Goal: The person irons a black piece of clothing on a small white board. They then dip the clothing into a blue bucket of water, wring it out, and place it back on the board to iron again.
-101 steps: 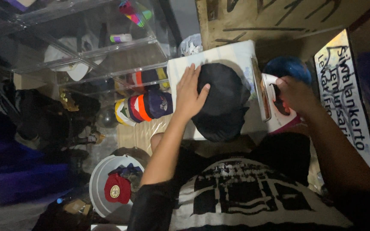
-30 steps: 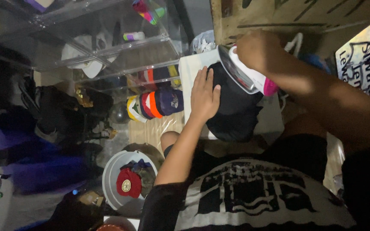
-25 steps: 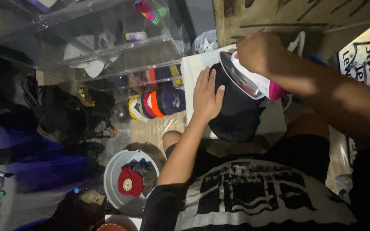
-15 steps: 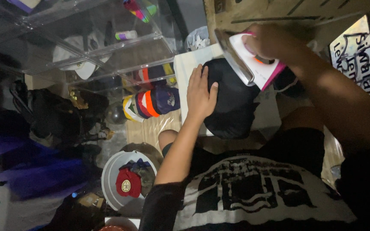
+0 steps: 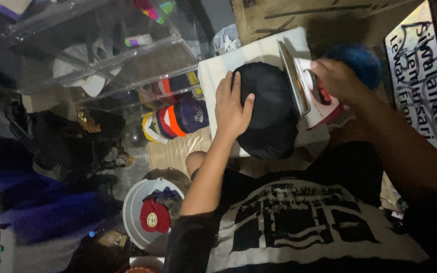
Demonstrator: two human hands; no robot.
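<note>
A black cap (image 5: 271, 116) lies on a small white padded board (image 5: 218, 71) in front of me. My left hand (image 5: 231, 108) rests flat on the cap's left side, fingers spread, holding it down. My right hand (image 5: 337, 78) grips the handle of a white and pink clothes iron (image 5: 309, 96). The iron is tipped on its side, with its metal soleplate against the cap's right edge. My black printed shirt fills the bottom of the view.
A stack of coloured caps (image 5: 178, 119) sits left of the board, under a clear plastic shelf unit (image 5: 102, 55). A white bucket (image 5: 130, 212) lower left holds a red cap. A blue fuzzy object (image 5: 360, 58) and a lettered sign (image 5: 421, 76) are on the right.
My right hand lifted the iron from its spot on the right, swung it over the cap, and now holds it tilted against the cap's right side. My left hand stayed on the cap.
</note>
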